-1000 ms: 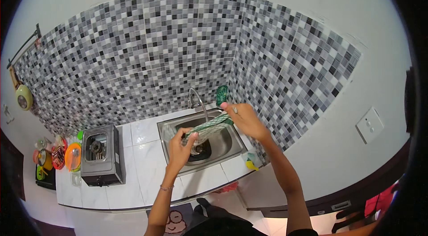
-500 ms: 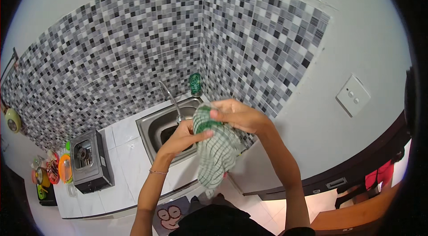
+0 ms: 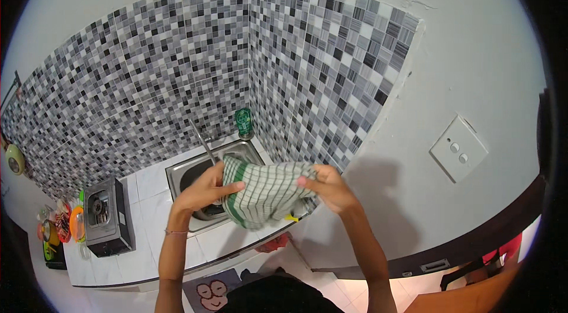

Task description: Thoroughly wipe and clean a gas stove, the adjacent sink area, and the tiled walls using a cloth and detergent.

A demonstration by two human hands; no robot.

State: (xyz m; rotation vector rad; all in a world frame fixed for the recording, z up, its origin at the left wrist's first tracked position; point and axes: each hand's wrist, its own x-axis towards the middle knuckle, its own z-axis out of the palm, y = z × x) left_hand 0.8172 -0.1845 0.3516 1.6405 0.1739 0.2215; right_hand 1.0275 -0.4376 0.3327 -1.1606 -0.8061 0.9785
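My left hand and my right hand grip a white and green checked cloth at either side, spreading it out with the thumbs on top. The cloth hangs over the front part of the steel sink, hiding much of its basin and part of the curved tap. Behind the tap, a green bottle stands at the corner of the tiled backsplash. A small yellow item shows under the cloth at the counter's edge.
A steel gas stove sits on the white tiled counter; colourful plates and containers are at its left. A green pan hangs on the wall. A switch plate is at right, and a mat lies below.
The cloth went from bunched and hanging to spread flatter between my hands. Both hands moved left and lower in view and farther apart than half a second ago; the view shifted rightward.
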